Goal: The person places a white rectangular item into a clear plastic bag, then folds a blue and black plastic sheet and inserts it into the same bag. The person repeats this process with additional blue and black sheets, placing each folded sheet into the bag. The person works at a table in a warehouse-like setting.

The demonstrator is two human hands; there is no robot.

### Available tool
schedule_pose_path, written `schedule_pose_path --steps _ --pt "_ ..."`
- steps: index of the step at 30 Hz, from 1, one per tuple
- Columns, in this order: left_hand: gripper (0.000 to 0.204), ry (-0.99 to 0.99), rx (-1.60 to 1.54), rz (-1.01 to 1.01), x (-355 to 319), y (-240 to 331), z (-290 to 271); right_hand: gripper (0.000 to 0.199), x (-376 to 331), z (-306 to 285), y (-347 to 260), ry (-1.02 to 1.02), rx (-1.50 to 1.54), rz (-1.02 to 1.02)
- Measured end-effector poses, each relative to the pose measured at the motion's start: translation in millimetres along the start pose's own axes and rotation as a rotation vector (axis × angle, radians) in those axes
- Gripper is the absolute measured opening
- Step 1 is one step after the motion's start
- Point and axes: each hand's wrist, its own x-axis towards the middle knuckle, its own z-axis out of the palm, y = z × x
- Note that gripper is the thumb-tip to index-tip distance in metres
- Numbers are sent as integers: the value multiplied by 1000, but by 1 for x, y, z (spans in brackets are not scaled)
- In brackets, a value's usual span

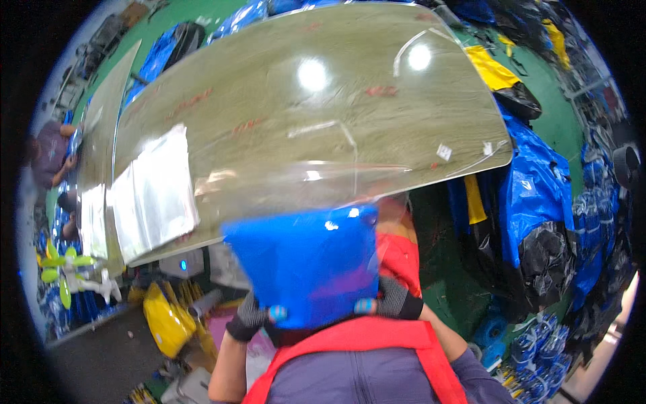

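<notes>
A glossy blue sheet-like piece (306,262), perhaps a folded bag, is held up in front of my chest. My left hand (250,315), in a dark grey glove, pinches its lower left corner, and the thumb tip shows blue. At the lower right corner my right hand (396,301), gloved alike, grips the piece with the thumb on the near face. The fingers behind it are hidden. The far edge of the piece overlaps the near edge of the table (256,74), which has a shiny olive-green top. Some smearing from motion blurs the piece.
A stack of clear plastic sleeves (153,195) lies on the table's left end. Large blue and black bags (538,182) stand at the right. A small green-bladed fan (66,269) is at the left, with a yellow bag (168,320) below. Another person (54,151) is at far left.
</notes>
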Motion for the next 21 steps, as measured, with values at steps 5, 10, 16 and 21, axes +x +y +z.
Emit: schedule_pose_path --steps 5,10,16,21 --pt "54 238 106 79 43 -36 -28 63 15 -58 22 -257 -351 478" --pt "29 324 44 227 77 3 -18 60 48 -58 21 191 -62 100" --pt "40 499 278 -49 23 -10 -6 61 4 -28 57 119 253 191" --pt "74 43 114 352 15 -37 -10 78 -29 -50 72 49 229 238"
